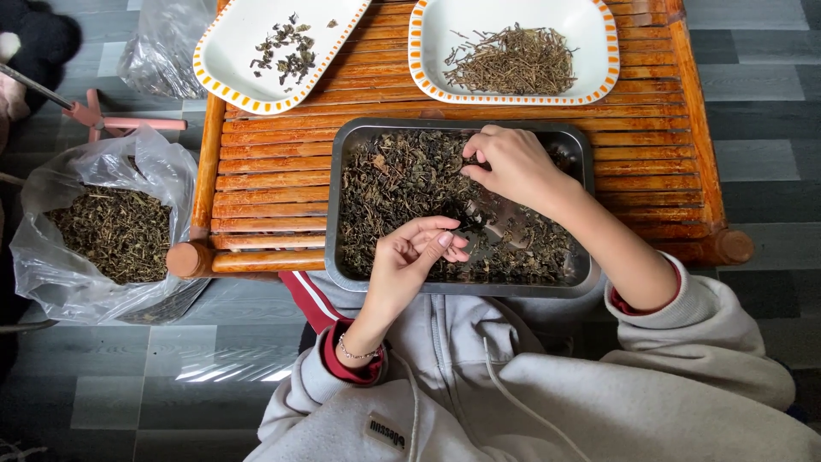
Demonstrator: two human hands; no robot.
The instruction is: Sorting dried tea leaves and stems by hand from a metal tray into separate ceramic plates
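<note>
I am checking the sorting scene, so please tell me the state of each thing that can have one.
Metal tray: part filled with dried leaves, bare patch in the middle.
Left plate: few leaf pieces.
Right plate: pile of stems.
Plastic bag: open, holding dried plant matter.
Left hand: fingers pinched, over tray.
Right hand: fingertips in leaves.

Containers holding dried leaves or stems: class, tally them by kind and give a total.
White dishes with orange trim: 2, one with a few leaves, one with stems
Metal tray: 1
Clear plastic bag: 1
Total: 4
</note>
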